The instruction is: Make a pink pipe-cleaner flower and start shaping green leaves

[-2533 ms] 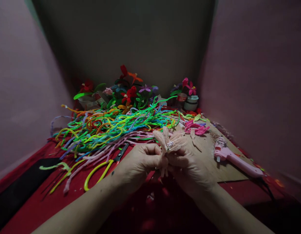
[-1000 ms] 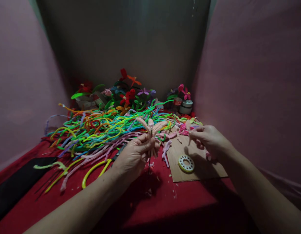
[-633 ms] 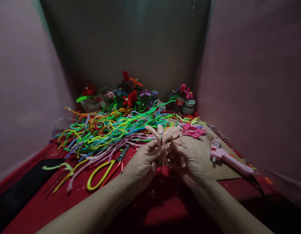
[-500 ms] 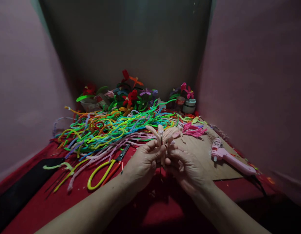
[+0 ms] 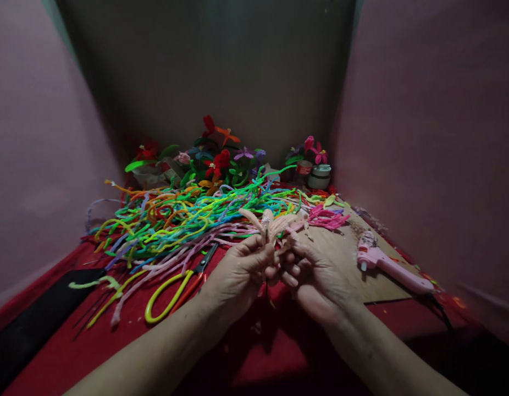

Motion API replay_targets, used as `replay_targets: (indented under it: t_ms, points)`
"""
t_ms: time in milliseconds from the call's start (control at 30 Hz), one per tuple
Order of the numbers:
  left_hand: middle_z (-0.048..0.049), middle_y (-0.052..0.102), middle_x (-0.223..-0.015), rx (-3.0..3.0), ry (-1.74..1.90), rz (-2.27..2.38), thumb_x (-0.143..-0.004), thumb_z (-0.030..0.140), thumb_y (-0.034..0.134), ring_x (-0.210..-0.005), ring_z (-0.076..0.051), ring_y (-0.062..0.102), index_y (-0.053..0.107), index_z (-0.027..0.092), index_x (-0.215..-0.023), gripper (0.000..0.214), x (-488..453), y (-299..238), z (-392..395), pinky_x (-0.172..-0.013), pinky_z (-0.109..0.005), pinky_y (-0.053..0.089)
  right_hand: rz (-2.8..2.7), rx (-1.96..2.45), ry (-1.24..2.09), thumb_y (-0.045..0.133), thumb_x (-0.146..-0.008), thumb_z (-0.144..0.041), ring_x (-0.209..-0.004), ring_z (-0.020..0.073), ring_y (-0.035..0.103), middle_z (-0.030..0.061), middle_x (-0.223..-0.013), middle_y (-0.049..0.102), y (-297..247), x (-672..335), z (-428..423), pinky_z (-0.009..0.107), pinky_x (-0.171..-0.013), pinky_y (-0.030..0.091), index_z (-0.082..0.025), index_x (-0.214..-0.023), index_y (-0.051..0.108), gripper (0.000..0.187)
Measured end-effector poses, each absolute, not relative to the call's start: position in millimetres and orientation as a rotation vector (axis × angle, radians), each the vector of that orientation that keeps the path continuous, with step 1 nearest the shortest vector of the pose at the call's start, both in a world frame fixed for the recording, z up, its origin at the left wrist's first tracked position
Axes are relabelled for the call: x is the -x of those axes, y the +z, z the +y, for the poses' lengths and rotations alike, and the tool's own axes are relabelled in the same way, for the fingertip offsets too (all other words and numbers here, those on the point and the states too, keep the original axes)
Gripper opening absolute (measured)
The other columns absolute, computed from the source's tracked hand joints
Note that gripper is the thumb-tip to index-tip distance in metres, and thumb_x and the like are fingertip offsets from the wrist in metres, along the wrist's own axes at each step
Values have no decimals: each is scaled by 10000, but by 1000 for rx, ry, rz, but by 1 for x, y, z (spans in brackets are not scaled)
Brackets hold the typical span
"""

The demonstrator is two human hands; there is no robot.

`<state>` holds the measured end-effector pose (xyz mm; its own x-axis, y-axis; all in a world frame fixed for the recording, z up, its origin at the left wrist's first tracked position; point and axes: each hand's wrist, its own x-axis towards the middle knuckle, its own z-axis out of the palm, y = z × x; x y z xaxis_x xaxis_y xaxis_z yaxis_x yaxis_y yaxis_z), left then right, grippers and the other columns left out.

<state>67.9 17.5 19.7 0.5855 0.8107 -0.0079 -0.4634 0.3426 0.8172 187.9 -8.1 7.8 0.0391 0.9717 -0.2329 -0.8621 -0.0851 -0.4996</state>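
My left hand pinches the base of a pale pink pipe-cleaner flower and holds it upright in front of me. My right hand is closed against the same base from the right, fingers curled under the petals. A thin dark stem hangs down between the two hands. Behind the flower lies a big heap of pipe cleaners in many colours.
Yellow-handled scissors lie left of my left hand on the red cloth. A pink glue gun rests on a cardboard sheet at the right. Finished flowers and a small jar stand at the back wall.
A second ago my right hand was out over the cardboard at the right. It has come back to the flower and closed on its base beside my left hand.
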Motion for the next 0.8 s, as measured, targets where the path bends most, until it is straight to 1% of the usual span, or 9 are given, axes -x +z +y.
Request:
replay_targets:
  t_ms: [167, 233, 300, 333, 400, 467, 533, 667, 800]
  points:
    - [-16, 534, -730, -860, 854, 490, -805, 180, 550, -527, -49, 482, 585, 141, -921, 127, -68, 20, 17, -539, -206, 424, -213, 621, 1498, 658, -643, -154, -439, 55, 377, -20, -557, 532, 5, -179, -15, 175, -380, 282, -141, -630, 577, 84]
    - [10, 492, -692, -856, 846, 519, -804, 185, 555, -481, -25, 434, 574, 150, -912, 115, -66, 21, 17, -490, -177, 395, -347, 708, 1485, 666, -667, -248, -438, 59, 375, -18, -590, 539, 4, -182, -22, 186, -386, 286, -153, -685, 603, 116]
    - [31, 447, -658, -854, 835, 545, -794, 181, 571, -457, -10, 402, 564, 153, -885, 96, -63, 23, 19, -444, -145, 347, -599, 919, 1363, 640, -703, -349, -485, 79, 428, 2, -681, 573, 4, -198, -32, 206, -426, 329, -177, -811, 628, 203]
    - [35, 434, -653, -853, 829, 552, -788, 177, 578, -455, -8, 400, 559, 152, -862, 81, -62, 23, 20, -432, -137, 331, -747, 1072, 1186, 636, -705, -361, -548, 103, 483, 14, -751, 598, 3, -213, -37, 228, -481, 379, -204, -871, 630, 229]
    - [39, 422, -658, -841, 822, 554, -774, 163, 592, -457, -7, 404, 543, 145, -805, 61, -60, 24, 23, -430, -136, 330, -1061, 1395, 560, 609, -720, -353, -779, 180, 548, 61, -935, 603, -1, -251, -47, 313, -686, 440, -214, -964, 619, 281]
    - [40, 420, -658, -817, 816, 553, -764, 157, 603, -458, -10, 412, 529, 140, -773, 76, -59, 24, 26, -436, -146, 343, -1322, 1683, -76, 534, -748, -351, -935, 263, 509, 112, -1053, 560, -9, -296, -54, 403, -796, 406, -193, -1038, 590, 335]
    - [41, 420, -643, -791, 809, 559, -755, 152, 611, -455, -16, 415, 530, 136, -776, 85, -60, 22, 28, -440, -156, 349, -1550, 1932, -388, 479, -762, -368, -974, 324, 478, 156, -1031, 559, -19, -335, -57, 467, -823, 375, -139, -1112, 549, 424]
    - [38, 439, -625, -752, 827, 584, -741, 146, 626, -458, -26, 427, 538, 136, -777, 96, -61, 19, 30, -447, -166, 348, -1752, 2227, -428, 426, -797, -345, -828, 297, 529, 147, -895, 578, -38, -364, -60, 413, -719, 420, -109, -1090, 521, 388]
    - [38, 454, -627, -737, 852, 604, -726, 138, 641, -457, -28, 437, 545, 133, -768, 105, -61, 17, 32, -444, -167, 349, -1691, 2275, -443, 388, -833, -344, -860, 305, 541, 153, -931, 569, -42, -355, -62, 389, -659, 430, -150, -1098, 518, 354]
